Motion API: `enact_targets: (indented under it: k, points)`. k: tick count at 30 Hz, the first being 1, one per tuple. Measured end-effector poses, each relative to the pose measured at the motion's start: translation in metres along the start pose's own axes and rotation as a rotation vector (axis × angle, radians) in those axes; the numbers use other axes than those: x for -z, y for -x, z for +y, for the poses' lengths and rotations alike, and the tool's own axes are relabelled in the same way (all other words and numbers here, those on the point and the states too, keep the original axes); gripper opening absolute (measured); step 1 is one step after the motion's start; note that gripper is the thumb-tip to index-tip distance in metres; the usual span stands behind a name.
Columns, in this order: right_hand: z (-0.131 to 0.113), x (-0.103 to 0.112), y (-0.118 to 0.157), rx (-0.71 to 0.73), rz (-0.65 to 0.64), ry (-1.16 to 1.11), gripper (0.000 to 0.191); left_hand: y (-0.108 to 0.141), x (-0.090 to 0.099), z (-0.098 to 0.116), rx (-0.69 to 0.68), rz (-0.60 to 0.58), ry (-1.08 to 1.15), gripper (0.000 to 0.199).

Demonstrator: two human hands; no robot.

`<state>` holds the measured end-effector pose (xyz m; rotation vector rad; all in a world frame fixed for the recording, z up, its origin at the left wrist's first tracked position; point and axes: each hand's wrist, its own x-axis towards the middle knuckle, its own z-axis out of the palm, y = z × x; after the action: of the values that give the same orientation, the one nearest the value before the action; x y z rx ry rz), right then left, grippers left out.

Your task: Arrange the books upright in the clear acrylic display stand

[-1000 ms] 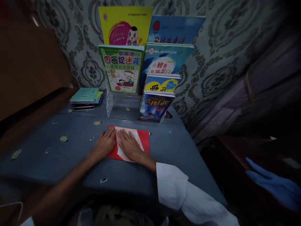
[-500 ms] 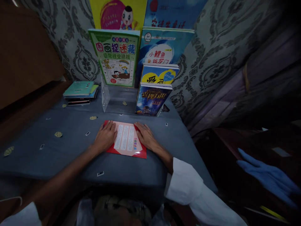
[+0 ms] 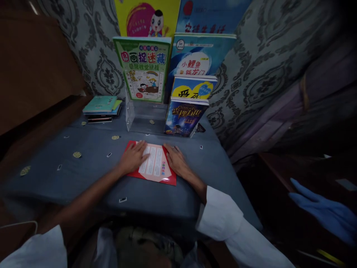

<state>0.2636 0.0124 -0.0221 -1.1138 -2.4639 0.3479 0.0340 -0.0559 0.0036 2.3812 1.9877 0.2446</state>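
A red book (image 3: pixel 153 163) with a pink panel and white text strips lies flat on the dark cloth-covered table (image 3: pixel 92 178). My left hand (image 3: pixel 134 158) rests on its left part, fingers stretched out over the cover. On the right edge of the same book lies my right hand (image 3: pixel 176 160), fingers extended and nothing gripped. Behind the book stands a clear display rack (image 3: pixel 139 124). Its left side holds a green picture book (image 3: pixel 145 69); at the lower right front is a dark blue book (image 3: pixel 184 117).
More books fill the rack, among them a teal book (image 3: pixel 206 52) and a yellow book (image 3: pixel 122 18). A small stack of books (image 3: pixel 100 104) lies at the table's back left. Off the right side, a blue glove (image 3: pixel 320 204) rests on a dark surface.
My left hand has slid to the right, further over the book's cover. The right hand stays at the right edge. The whole view has shifted slightly.
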Motion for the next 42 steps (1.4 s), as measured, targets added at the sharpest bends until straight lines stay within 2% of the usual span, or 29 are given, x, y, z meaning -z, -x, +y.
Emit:
enact_targets:
  k: [3, 6, 9, 14, 18, 22, 27, 31, 37, 42]
  points:
    - [-0.005, 0.003, -0.001, -0.018, -0.017, 0.001, 0.052, 0.016, 0.013, -0.032, 0.1, -0.035, -0.009, 0.059]
    - [-0.009, 0.005, -0.001, -0.026, -0.037, 0.009, 0.052, 0.034, 0.018, -0.045, 0.112, -0.097, -0.01, 0.062]
    - [-0.011, 0.005, 0.0, -0.016, -0.034, 0.024, 0.052, 0.054, 0.014, -0.04, 0.082, -0.084, -0.032, 0.065]
    - [-0.009, 0.001, 0.002, -0.01, -0.047, 0.046, 0.052, 0.092, -0.002, -0.014, 0.006, 0.005, -0.1, 0.068]
    - [-0.005, -0.004, 0.003, -0.005, -0.028, 0.053, 0.051, 0.101, -0.007, -0.005, -0.02, -0.011, -0.096, 0.069]
    - [-0.006, 0.0, 0.018, -0.018, 0.049, 0.104, 0.045, 0.085, 0.001, -0.019, -0.07, -0.044, -0.078, 0.059]
    - [-0.022, 0.013, 0.073, -0.014, 0.118, 0.209, 0.037, 0.046, 0.012, -0.037, -0.129, -0.076, -0.103, 0.047]
    - [-0.041, 0.021, 0.106, 0.054, 0.122, 0.231, 0.044, 0.008, 0.005, -0.036, -0.153, -0.091, -0.067, 0.047]
    - [-0.046, 0.032, 0.099, 0.071, 0.06, 0.197, 0.05, -0.041, -0.011, -0.03, -0.217, -0.034, 0.022, 0.048]
    - [-0.047, 0.032, 0.09, 0.052, 0.067, 0.176, 0.043, -0.069, 0.006, -0.029, -0.291, 0.019, -0.058, 0.041]
